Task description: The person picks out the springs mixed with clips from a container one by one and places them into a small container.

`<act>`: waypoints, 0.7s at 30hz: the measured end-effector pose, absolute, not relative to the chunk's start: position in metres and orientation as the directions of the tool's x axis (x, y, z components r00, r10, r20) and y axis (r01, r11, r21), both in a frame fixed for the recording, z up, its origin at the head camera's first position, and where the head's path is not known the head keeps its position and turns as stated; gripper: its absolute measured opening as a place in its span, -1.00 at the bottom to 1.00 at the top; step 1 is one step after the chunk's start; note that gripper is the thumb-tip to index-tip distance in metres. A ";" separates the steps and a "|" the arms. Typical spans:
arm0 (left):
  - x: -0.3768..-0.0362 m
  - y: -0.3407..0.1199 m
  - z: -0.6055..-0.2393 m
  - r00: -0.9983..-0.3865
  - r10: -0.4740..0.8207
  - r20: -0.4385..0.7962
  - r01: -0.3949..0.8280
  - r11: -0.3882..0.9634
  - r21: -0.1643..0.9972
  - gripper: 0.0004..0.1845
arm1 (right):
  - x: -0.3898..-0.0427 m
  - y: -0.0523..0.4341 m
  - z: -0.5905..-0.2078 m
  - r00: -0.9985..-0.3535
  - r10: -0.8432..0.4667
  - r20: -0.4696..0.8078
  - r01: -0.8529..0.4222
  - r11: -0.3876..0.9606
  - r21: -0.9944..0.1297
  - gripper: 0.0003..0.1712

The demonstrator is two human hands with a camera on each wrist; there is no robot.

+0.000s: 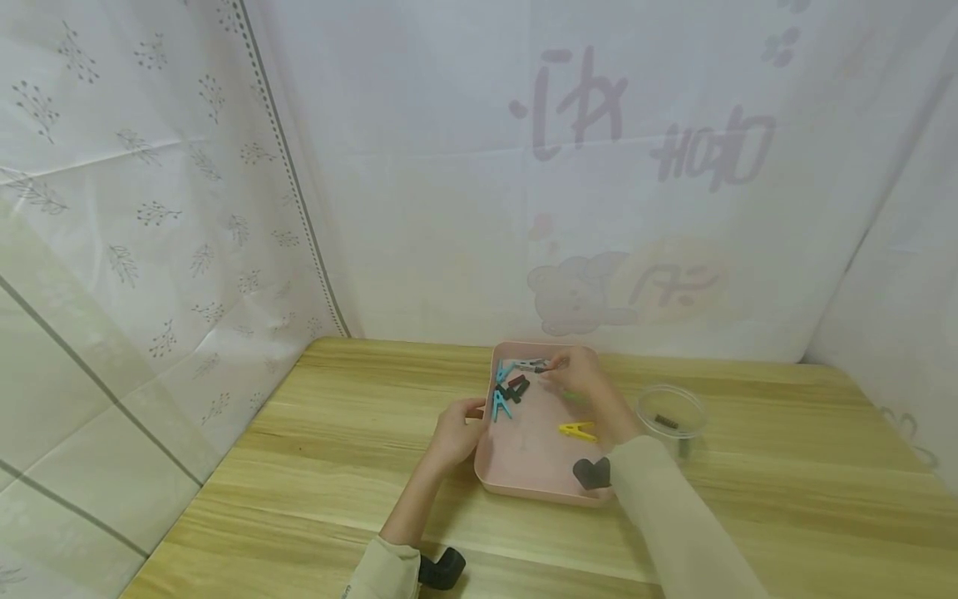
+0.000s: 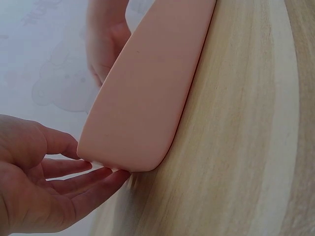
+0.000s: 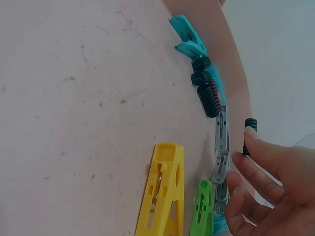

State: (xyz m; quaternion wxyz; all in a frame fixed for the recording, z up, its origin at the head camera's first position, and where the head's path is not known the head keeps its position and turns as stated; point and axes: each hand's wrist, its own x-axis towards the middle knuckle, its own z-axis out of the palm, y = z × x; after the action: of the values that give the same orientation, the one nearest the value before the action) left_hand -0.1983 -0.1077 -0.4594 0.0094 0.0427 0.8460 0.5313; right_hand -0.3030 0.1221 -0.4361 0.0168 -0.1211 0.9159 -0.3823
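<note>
Right hand (image 1: 580, 376) nearer, fingers loosely bent and holding nothing, touching the grey clothespin (image 3: 221, 157); pin's long axis 12-to-6, at 9 o'clock from fingertips. Left hand (image 1: 455, 433) relaxed against pink tray (image 1: 482, 466).

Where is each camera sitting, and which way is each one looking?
Head: up on the person's head, looking forward and down at the wooden table, the pink tray and the clear round tub; both forearms and hands show.
Left wrist: low beside the left hand, facing the tray's outer wall; straight fingers touch its corner.
Right wrist: just above the tray floor, facing the yellow peg, green peg and grey peg; right hand shows.
Shared: all three show the pink tray.
</note>
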 end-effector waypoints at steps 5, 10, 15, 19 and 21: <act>-0.198 -0.108 -0.459 -0.996 0.080 0.027 0.059 0.430 0.901 -0.56 | -0.298 0.124 -0.432 -0.963 -0.259 0.076 -0.233 0.654 -0.720 -0.81; -0.199 -0.108 -0.459 -0.996 0.081 0.029 0.061 0.427 0.902 -0.55 | -0.296 0.126 -0.432 -0.952 -0.286 0.108 -0.269 0.617 -0.739 -0.85; -0.199 -0.107 -0.457 -0.997 0.073 0.031 0.060 0.436 0.898 -0.55 | -0.296 0.126 -0.434 -0.956 -0.274 0.101 -0.254 0.609 -0.751 -0.84; -0.199 -0.107 -0.457 -0.997 0.073 0.031 0.060 0.431 0.900 -0.56 | -0.294 0.126 -0.436 -0.962 -0.254 0.096 -0.239 0.625 -0.743 -0.83; -0.199 -0.107 -0.457 -0.997 0.074 0.032 0.061 0.429 0.901 -0.56 | -0.293 0.126 -0.437 -0.960 -0.256 0.111 -0.251 0.619 -0.744 -0.84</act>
State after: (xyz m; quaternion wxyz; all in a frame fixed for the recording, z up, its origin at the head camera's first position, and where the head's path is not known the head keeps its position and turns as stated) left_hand -0.1985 -0.1072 -0.4571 0.0061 0.0397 0.8451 0.5330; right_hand -0.2925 0.1259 -0.4368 0.0030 -0.1410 0.8996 -0.4133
